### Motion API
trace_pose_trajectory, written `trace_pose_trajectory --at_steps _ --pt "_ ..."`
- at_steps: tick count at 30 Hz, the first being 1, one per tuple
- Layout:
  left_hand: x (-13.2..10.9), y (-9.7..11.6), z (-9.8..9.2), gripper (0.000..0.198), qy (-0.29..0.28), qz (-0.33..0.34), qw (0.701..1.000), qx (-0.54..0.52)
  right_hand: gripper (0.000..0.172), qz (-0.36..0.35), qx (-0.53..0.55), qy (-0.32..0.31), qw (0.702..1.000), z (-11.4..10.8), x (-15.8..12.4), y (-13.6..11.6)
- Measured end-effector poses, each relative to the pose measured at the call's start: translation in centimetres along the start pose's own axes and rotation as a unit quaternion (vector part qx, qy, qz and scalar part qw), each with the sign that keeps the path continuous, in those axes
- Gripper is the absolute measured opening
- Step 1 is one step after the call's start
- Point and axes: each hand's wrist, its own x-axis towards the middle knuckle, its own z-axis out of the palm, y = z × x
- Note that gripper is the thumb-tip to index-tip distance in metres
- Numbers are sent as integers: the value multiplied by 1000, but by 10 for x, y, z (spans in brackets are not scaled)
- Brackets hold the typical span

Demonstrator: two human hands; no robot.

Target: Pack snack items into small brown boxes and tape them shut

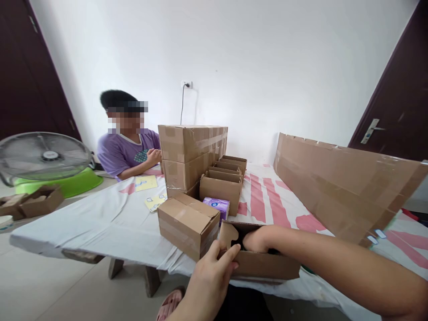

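Note:
An open-topped cardboard box (267,266) lies at the near edge of the table, right in front of me. My left hand (217,272) pinches its left wall near the corner, thumb and forefinger at the cut-out side. Down inside the same box reaches my right hand (259,239); its fingers are hidden by the walls, so what it touches cannot be seen. Just left of the box stands a closed, taped carton (187,223). Behind them sits a purple tissue pack (217,205), against an open cardboard box (220,189).
Stacked taped cartons (192,145) rise mid-table, with more open boxes (234,160) beside them. A tall cardboard panel (334,187) stands at right. Yellow cards (146,183) lie on the cloth-covered table (100,218). A person in purple (130,151) sits beyond; a fan (47,156) is at left.

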Motion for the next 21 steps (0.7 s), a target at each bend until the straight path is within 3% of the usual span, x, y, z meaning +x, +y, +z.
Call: trace_pose_trajectory --at_steps 3,5,8,12,15,18,21 --pt "2 -3 6 28 0 2 1000 3 35 31 -61 -84 994 -33 -16 -16" --pt "2 -7 12 27 -1 11 1000 14 28 51 -106 -102 988 -56 -33 -31" --pt "3 -14 18 27 16 34 999 33 18 68 -141 -39 987 -83 -60 -52" --pt "14 -22 11 33 53 64 995 47 43 80 -111 51 989 -99 -86 -60" --pt "28 -25 -1 27 60 36 997 20 45 75 -19 103 992 -97 -93 -47" --pt "38 -32 -8 22 17 -3 1000 -9 43 25 79 149 985 -90 -94 -23" --pt "43 -40 -8 21 -32 -54 998 -22 43 -29 168 218 961 -87 -91 2"
